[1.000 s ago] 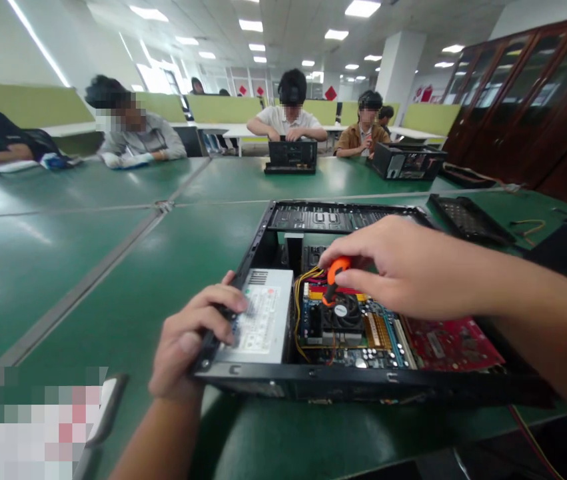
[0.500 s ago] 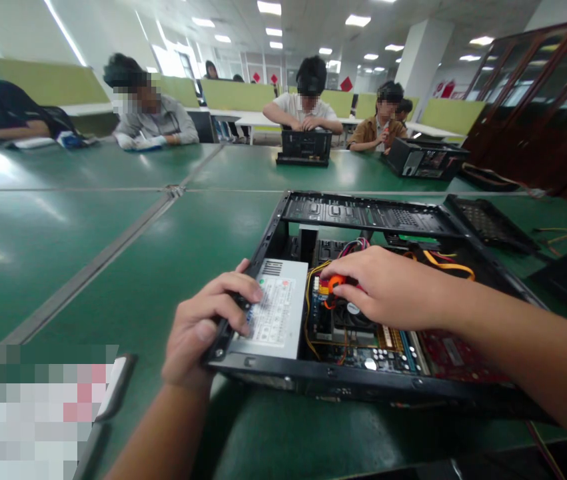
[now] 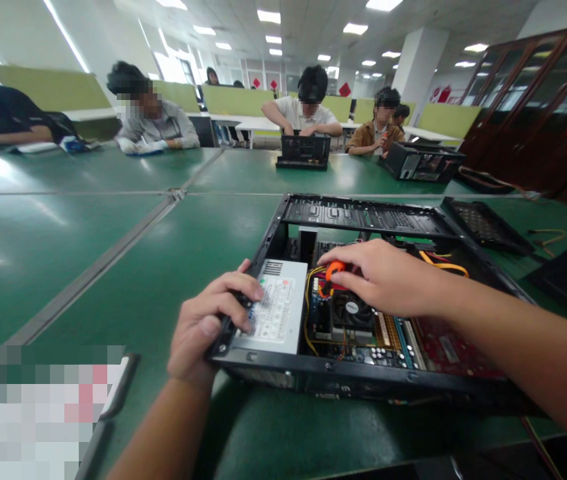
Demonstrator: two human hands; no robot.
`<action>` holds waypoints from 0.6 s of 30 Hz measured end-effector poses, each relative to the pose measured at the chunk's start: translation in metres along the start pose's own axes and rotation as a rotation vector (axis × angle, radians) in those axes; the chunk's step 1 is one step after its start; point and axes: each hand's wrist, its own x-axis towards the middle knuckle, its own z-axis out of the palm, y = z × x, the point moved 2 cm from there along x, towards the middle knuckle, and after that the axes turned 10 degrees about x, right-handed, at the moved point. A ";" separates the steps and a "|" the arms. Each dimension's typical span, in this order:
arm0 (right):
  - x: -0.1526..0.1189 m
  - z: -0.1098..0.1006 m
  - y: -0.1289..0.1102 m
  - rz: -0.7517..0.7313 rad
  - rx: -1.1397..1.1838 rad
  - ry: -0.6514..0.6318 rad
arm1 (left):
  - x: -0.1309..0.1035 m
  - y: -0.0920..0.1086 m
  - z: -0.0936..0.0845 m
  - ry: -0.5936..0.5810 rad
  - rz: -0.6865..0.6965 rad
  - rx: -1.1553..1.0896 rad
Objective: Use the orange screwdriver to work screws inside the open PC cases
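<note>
An opened black computer case (image 3: pixel 373 385) lies on its side on the green table. My left hand (image 3: pixel 216 313) is closed round its left edge, fingertips resting on the silver power supply (image 3: pixel 283 307). Over the motherboard, my right hand (image 3: pixel 370 273) pinches the orange end of a screwdriver (image 3: pixel 334 269), held upright; its tip is hidden. Just below that hand shows the black CPU fan (image 3: pixel 353 308). Yellow cables (image 3: pixel 309 300) run between the power supply and the board. A red card (image 3: pixel 448 347) sits to the right, partly under my forearm.
Black panels (image 3: pixel 488 227) and loose cables (image 3: pixel 548 237) lie right of the case. Across the green table (image 3: pixel 128 267), co-workers sit, two near other computer cases (image 3: pixel 306 150). A blurred-out white item (image 3: pixel 28 413) lies at the lower left.
My right hand and the screwdriver have risen slightly, showing more of the CPU fan. My left hand stays on the case edge. The view has shifted a little.
</note>
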 end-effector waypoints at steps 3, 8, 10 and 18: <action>0.004 -0.004 0.008 0.063 -0.069 0.107 | 0.000 0.000 0.000 0.005 -0.001 0.012; 0.008 0.001 0.017 0.083 -0.107 0.054 | 0.000 0.001 0.001 0.013 -0.004 0.004; 0.008 0.002 0.017 0.082 -0.103 0.050 | -0.001 0.001 0.001 0.015 -0.006 -0.004; 0.011 0.005 0.017 0.071 -0.158 0.029 | -0.001 0.002 0.002 0.037 -0.012 0.024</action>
